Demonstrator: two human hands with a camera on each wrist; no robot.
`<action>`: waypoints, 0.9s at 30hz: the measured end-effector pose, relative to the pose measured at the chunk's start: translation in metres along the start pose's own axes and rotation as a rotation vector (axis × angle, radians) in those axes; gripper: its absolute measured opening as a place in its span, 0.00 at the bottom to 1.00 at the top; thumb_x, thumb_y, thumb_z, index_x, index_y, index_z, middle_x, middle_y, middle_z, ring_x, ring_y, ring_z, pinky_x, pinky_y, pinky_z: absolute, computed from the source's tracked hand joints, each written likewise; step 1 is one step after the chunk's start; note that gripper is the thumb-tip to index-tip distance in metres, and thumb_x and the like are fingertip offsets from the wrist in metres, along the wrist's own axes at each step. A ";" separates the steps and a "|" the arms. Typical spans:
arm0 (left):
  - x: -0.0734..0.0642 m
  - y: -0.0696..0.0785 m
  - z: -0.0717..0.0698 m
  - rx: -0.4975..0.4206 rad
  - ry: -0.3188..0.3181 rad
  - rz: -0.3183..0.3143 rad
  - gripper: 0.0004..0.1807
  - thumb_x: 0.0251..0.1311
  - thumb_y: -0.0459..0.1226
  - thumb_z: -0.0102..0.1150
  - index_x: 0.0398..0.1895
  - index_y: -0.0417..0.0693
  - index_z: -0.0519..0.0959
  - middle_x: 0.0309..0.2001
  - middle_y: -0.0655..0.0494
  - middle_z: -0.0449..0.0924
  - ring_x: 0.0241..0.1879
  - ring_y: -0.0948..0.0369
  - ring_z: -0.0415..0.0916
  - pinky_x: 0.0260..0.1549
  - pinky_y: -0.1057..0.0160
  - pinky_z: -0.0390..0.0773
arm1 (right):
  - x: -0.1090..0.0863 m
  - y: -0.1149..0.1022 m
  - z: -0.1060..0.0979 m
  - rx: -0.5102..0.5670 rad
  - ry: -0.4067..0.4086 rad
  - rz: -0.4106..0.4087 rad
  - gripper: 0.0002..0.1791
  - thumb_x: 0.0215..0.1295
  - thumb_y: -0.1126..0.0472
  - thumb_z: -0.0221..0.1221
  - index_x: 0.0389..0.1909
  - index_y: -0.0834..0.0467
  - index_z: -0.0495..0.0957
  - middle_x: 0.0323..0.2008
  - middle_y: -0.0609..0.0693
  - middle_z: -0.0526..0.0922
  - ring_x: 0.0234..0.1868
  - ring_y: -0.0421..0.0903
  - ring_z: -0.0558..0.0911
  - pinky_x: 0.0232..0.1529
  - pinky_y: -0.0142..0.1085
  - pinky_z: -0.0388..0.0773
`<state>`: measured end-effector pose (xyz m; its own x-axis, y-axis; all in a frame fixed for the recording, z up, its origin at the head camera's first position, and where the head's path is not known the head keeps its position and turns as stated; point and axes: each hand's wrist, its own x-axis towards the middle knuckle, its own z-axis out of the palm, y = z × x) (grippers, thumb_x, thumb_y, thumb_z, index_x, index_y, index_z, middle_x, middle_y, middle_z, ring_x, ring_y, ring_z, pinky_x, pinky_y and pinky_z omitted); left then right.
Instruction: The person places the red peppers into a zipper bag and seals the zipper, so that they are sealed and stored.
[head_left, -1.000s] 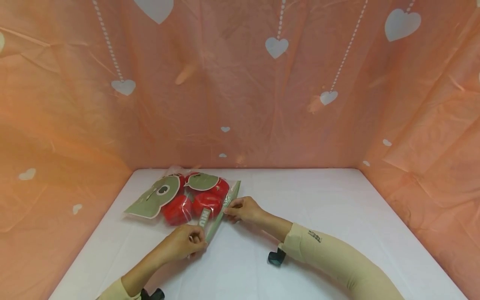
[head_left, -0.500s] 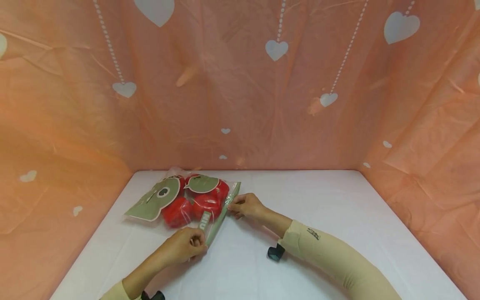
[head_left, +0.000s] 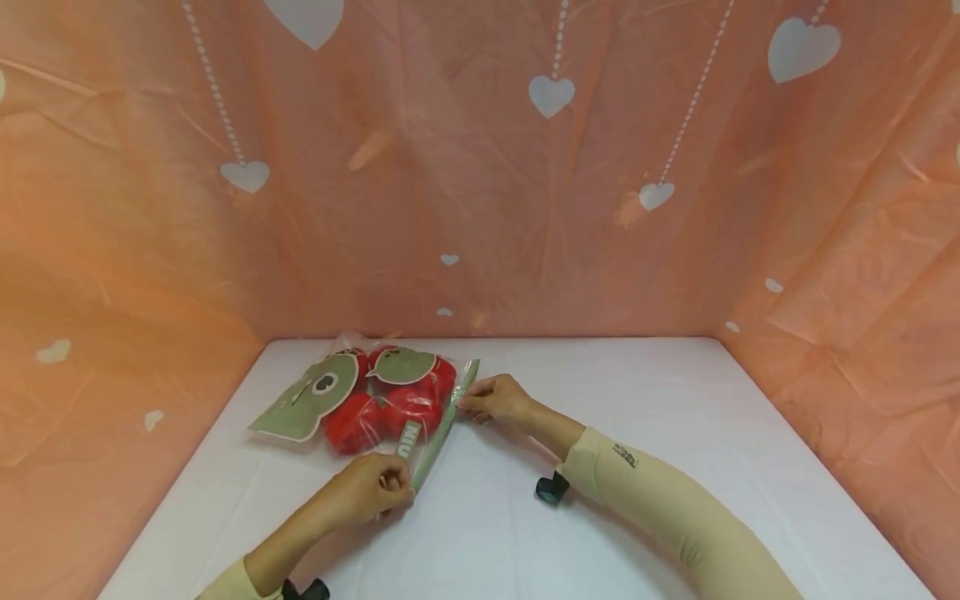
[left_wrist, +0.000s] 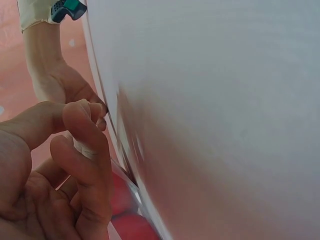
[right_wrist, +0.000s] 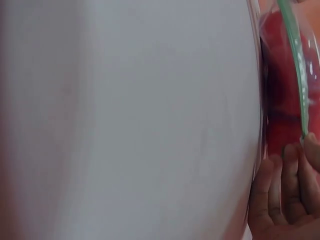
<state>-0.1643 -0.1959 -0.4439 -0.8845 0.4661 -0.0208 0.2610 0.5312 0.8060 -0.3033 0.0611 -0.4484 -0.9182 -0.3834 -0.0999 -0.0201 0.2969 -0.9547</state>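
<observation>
A clear zip bag (head_left: 315, 408) with green bear-like prints and a green edge strip lies on the left part of the white table. Several glossy red lumps (head_left: 354, 423) fill it, their kind blurred by the plastic. My left hand (head_left: 367, 487) pinches the near end of the strip; in the left wrist view its fingers (left_wrist: 85, 150) are bent at close range. Farther along the strip, my right hand (head_left: 498, 400) pinches it between thumb and fingers. In the right wrist view the green strip (right_wrist: 296, 55) runs up from that thumb and fingers.
A white cloth covers the table (head_left: 637, 400). An orange curtain with white hearts (head_left: 480, 183) hangs behind it and along both sides. Dark wrist cameras (head_left: 552, 489) stick out below both beige sleeves.
My right hand has slid a little up along the green strip, toward the far corner of the bag. The left hand stays at the near end, and the bag has hardly moved.
</observation>
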 end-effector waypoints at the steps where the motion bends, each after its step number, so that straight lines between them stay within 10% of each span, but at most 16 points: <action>1: 0.000 0.000 0.000 -0.002 -0.003 -0.001 0.10 0.65 0.30 0.70 0.28 0.46 0.78 0.21 0.59 0.76 0.21 0.65 0.72 0.20 0.68 0.72 | 0.001 0.000 -0.001 -0.003 -0.004 0.008 0.08 0.69 0.65 0.71 0.42 0.68 0.88 0.35 0.55 0.92 0.31 0.41 0.87 0.36 0.35 0.87; 27: -0.001 0.002 -0.001 -0.003 -0.018 -0.001 0.10 0.66 0.30 0.70 0.28 0.45 0.78 0.22 0.58 0.76 0.21 0.64 0.72 0.20 0.68 0.71 | 0.028 0.000 -0.020 -0.067 0.075 -0.001 0.12 0.69 0.65 0.71 0.46 0.70 0.88 0.34 0.58 0.92 0.27 0.42 0.86 0.36 0.36 0.87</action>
<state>-0.1634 -0.1958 -0.4421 -0.8776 0.4783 -0.0321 0.2589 0.5293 0.8080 -0.3367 0.0680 -0.4450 -0.9451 -0.3181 -0.0754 -0.0449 0.3550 -0.9338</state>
